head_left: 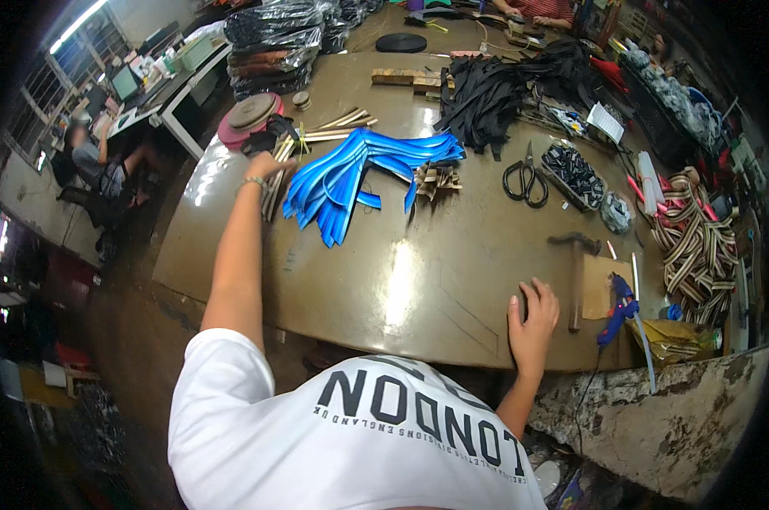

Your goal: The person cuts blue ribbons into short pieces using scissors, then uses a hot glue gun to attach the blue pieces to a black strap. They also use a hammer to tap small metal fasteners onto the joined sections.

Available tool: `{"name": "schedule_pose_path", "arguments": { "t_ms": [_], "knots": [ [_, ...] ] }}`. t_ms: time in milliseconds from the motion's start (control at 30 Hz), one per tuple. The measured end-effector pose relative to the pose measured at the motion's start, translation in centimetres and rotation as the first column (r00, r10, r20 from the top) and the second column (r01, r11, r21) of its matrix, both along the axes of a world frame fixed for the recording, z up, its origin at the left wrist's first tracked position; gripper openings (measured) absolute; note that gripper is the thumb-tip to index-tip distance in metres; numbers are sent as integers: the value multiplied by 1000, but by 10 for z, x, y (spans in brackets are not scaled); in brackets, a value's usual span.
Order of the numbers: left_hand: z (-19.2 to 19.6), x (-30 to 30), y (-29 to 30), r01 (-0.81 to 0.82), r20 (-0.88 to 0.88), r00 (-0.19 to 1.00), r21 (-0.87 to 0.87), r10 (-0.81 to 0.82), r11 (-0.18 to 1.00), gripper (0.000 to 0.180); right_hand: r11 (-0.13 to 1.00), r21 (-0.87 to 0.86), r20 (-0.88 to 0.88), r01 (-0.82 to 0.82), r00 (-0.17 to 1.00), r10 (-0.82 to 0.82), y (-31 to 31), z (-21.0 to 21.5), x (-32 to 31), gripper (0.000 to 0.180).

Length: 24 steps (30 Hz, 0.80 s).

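The cream strips lie on the far left part of the table, gathered by a yellow tie. The left hand is at their near end, fingers curled; it is small and partly overlaps the strips, so I cannot tell whether it pinches them or only touches. The right hand rests near the table's close edge, fingers loosely spread, holding nothing. Just right of the left hand, the blue strips fan out. As far as shows, the cream strips are already bound, whereas the blue ones have no visible tie and the black strips farther back remain a loose heap. To the right lie scissors, untouched, beside a tray of small black pieces; nearer are a hammer and a blue glue gun.
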<state>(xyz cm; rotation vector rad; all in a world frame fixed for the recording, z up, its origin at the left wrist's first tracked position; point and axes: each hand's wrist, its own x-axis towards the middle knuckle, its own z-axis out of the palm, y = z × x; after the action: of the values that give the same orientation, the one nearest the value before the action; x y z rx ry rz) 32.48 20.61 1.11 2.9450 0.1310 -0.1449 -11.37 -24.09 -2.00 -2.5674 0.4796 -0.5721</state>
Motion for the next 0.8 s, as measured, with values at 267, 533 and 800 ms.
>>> {"name": "schedule_pose_path", "arguments": {
  "t_ms": [267,533,800],
  "knots": [
    [-26,14,-5,128,418,908,-272,-3,954,58,999,-9,-4,48,999,-48,5,7,4,29],
    [-19,-32,93,-47,366,924,-176,110,983,54,997,-36,-1,61,998,-61,5,7,8,25],
    [4,-88,64,-389,506,806,60,308,919,76,992,-116,28,55,998,-53,6,9,13,23]
  ]
}}
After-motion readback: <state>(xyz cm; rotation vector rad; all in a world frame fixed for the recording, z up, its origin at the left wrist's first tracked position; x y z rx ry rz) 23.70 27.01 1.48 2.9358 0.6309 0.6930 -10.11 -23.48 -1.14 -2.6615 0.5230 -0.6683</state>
